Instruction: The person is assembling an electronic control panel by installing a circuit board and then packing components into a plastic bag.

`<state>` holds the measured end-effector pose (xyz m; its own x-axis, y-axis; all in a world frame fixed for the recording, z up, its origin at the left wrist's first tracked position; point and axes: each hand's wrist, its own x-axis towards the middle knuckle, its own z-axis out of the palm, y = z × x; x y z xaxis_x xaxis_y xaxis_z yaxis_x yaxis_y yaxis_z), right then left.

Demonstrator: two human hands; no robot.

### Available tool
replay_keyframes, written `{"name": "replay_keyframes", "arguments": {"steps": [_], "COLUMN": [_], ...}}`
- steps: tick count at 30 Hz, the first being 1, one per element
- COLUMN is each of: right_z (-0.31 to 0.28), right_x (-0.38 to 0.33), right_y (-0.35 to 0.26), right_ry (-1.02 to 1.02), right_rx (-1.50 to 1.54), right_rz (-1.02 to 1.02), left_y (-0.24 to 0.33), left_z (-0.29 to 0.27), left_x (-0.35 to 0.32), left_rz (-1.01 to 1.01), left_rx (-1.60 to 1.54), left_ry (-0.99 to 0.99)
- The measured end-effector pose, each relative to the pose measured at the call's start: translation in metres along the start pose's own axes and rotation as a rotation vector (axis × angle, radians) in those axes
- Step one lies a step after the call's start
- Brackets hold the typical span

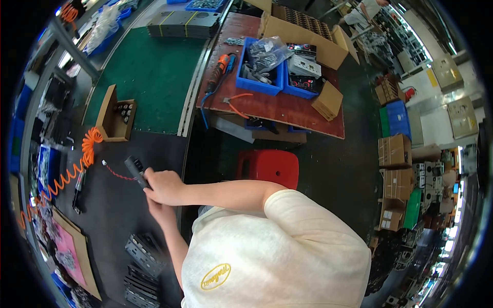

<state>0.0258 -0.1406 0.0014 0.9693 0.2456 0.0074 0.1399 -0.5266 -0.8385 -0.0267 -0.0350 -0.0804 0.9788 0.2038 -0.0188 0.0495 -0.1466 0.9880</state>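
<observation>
From my head view, a dark work surface [110, 205] spreads at nine o'clock, running up to a green mat [154, 77] at ten. Above the surface, near nine, the right hand [167, 187] grips a dark narrow part [136, 171] trailing a twisted red wire [118, 175]. The left hand [162, 211] meets it from below; I cannot tell its grip. An orange coiled hose [91, 143] hangs further out at nine, and dark brackets [144, 254] lie between seven and eight. At one I see a reddish side table [290, 109] bearing blue bins; at three, cardboard boxes [398, 184] stand across the floor.
</observation>
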Motion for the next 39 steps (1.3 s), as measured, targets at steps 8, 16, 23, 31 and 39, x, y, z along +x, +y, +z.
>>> {"name": "replay_keyframes", "arguments": {"steps": [8, 16, 23, 31, 39], "right_z": [-0.056, -0.06, -0.031, -0.027, -0.053], "right_x": [-0.018, -0.123, -0.147, -0.18, -0.198], "right_y": [-0.011, 0.095, 0.086, 0.09, 0.074], "right_ry": [0.459, 0.554, 0.514, 0.525, 0.628], "right_rx": [0.166, 0.535, 0.542, 0.516, 0.613], "right_rz": [-0.527, 0.312, 0.547, 0.641, 0.574], "left_y": [0.003, 0.009, 0.013, 0.01, 0.044], "left_z": [-0.045, -0.057, -0.055, -0.053, -0.011], "left_x": [0.004, 0.011, 0.003, 0.019, 0.01], "left_rz": [-0.495, -0.554, -0.648, -0.653, -0.707], "left_rx": [-1.129, -1.226, -1.272, -1.231, -1.183], "left_ry": [-0.164, -0.333, -0.441, -0.546, -0.748]}}
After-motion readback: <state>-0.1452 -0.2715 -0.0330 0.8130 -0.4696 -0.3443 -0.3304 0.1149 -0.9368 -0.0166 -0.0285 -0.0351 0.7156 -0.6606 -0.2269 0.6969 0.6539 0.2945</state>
